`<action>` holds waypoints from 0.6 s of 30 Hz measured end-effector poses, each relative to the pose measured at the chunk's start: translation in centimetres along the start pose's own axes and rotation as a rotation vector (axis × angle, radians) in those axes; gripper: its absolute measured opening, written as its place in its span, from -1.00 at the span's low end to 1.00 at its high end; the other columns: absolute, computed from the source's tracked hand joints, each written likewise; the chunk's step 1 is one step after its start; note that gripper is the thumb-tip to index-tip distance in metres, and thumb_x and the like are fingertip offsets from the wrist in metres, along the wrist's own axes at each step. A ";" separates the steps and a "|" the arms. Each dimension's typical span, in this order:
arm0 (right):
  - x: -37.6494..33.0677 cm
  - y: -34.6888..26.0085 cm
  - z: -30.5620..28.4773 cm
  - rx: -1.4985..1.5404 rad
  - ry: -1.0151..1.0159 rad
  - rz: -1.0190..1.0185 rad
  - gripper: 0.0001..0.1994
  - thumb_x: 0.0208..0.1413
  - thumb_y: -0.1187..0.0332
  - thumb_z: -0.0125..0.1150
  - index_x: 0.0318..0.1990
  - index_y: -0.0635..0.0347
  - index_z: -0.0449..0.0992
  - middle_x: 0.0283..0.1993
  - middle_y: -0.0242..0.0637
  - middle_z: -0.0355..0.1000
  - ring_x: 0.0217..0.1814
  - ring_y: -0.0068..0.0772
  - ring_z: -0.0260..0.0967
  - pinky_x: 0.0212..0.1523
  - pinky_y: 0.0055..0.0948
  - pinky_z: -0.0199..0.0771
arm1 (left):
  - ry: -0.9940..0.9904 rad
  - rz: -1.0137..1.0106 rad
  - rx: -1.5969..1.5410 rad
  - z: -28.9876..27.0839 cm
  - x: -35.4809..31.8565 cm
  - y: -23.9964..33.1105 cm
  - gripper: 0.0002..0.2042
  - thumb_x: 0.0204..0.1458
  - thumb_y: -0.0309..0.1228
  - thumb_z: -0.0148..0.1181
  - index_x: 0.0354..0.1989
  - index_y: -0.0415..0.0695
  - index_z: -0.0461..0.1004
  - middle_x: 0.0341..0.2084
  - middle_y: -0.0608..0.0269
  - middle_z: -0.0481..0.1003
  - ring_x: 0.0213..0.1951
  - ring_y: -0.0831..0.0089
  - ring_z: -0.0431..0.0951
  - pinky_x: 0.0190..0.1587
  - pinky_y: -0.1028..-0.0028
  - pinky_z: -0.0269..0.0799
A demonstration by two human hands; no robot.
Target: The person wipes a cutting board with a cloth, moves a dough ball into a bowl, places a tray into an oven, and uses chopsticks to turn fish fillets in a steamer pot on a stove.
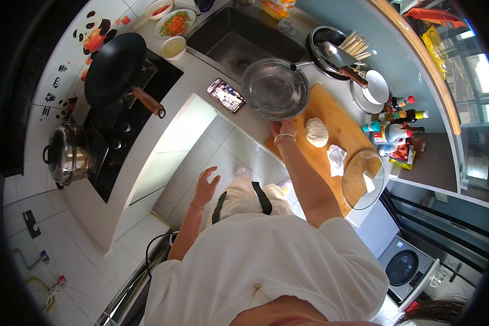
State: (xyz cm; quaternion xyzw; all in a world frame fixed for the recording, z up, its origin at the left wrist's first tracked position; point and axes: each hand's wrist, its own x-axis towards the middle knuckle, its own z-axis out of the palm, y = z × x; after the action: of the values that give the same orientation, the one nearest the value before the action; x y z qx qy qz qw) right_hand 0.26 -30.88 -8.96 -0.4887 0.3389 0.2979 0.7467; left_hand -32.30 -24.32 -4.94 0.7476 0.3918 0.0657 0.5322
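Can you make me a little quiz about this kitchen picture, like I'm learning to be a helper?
1. True or false: the ball of dough lies on the wooden cutting board.
2. Which thing is the right hand touching? A) the black wok B) the glass bowl C) the glass lid
3. Fill in: the left hand hangs open in the air and holds ____.

Key: 1 true; 2 B; 3 nothing.
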 end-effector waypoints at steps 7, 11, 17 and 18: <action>-3.5 0.3 -3.1 -0.050 -0.074 0.066 -0.89 0.10 0.30 0.02 -0.32 0.11 0.36 -0.38 -0.28 0.44 -0.36 -0.38 0.40 -0.38 -0.45 0.42 | 0.053 0.104 0.166 -0.9 3.1 1.4 -0.66 -0.05 -0.30 0.13 -0.07 -0.08 0.36 -0.11 0.13 0.39 0.00 0.19 0.32 0.09 0.30 0.17; -6.9 0.6 -9.2 -0.269 -0.246 0.088 -0.88 0.10 0.28 -0.02 -0.35 0.09 0.36 -0.28 -0.26 0.47 -0.31 -0.39 0.40 -0.35 -0.44 0.34 | 0.191 0.343 0.505 -0.7 8.5 4.4 -0.60 -0.09 -0.27 0.16 -0.04 -0.06 0.32 -0.02 0.17 0.31 0.06 0.24 0.25 0.14 0.12 0.05; -12.8 0.9 -15.4 -0.477 -0.168 0.001 -0.68 -0.05 0.53 -0.10 -0.08 0.11 0.31 -0.14 -0.27 0.41 -0.27 -0.39 0.41 -0.37 -0.47 0.32 | 0.286 0.499 1.004 1.3 19.8 7.9 -0.35 -0.24 -0.07 0.22 0.08 -0.04 0.23 0.17 0.21 0.10 0.24 0.27 -0.02 0.22 -0.04 -0.25; -13.3 1.0 -16.4 -0.471 -0.150 0.001 -0.64 -0.05 0.54 -0.10 -0.03 0.11 0.27 -0.13 -0.27 0.41 -0.27 -0.40 0.41 -0.36 -0.46 0.34 | 0.267 0.510 1.031 1.8 21.3 8.2 -0.34 -0.25 -0.04 0.21 0.07 -0.04 0.24 0.18 0.21 0.08 0.25 0.28 -0.04 0.22 -0.02 -0.27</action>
State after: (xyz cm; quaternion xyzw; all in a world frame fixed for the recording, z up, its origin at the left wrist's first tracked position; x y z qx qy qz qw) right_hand -11.94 -47.37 -3.68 -0.6258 0.2038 0.4044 0.6350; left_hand -12.54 -12.77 -5.55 0.9657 0.2445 0.0860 0.0134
